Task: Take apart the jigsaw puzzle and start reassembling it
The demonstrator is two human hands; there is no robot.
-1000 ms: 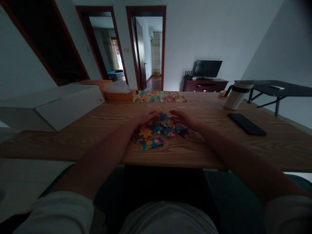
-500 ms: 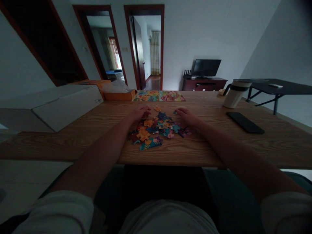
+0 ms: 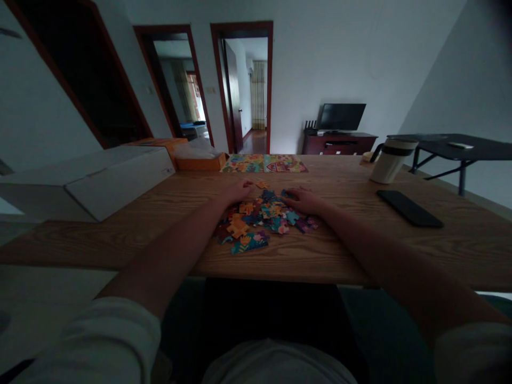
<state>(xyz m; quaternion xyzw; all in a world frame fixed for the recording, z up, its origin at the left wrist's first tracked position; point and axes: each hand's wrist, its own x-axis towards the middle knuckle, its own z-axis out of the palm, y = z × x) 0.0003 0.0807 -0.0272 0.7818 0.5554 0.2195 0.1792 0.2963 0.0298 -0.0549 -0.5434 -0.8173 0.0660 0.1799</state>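
Observation:
A heap of colourful jigsaw puzzle pieces (image 3: 276, 213) lies on the wooden table in front of me. At the heap's upper left edge rests my left hand (image 3: 239, 192), fingers loosely bent, with no piece visible in it. My right hand (image 3: 304, 201) is at the upper right edge, its thumb and fingertips closed around a small blue puzzle piece (image 3: 284, 193). One orange puzzle piece (image 3: 262, 184) lies apart, just beyond the heap. Closest to me is a teal piece with a yellow plant print (image 3: 250, 242).
Behind the heap lies a colourful printed picture sheet (image 3: 264, 163). To the left stand a white box (image 3: 124, 181) and an orange open box (image 3: 202, 162) with clear plastic. A cup with a dark band (image 3: 390, 162) and a black phone (image 3: 410, 208) are on the right.
My right hand has moved left and down toward the heap with the blue puzzle piece. My left hand stays near the heap's upper left. The whole view has shifted slightly.

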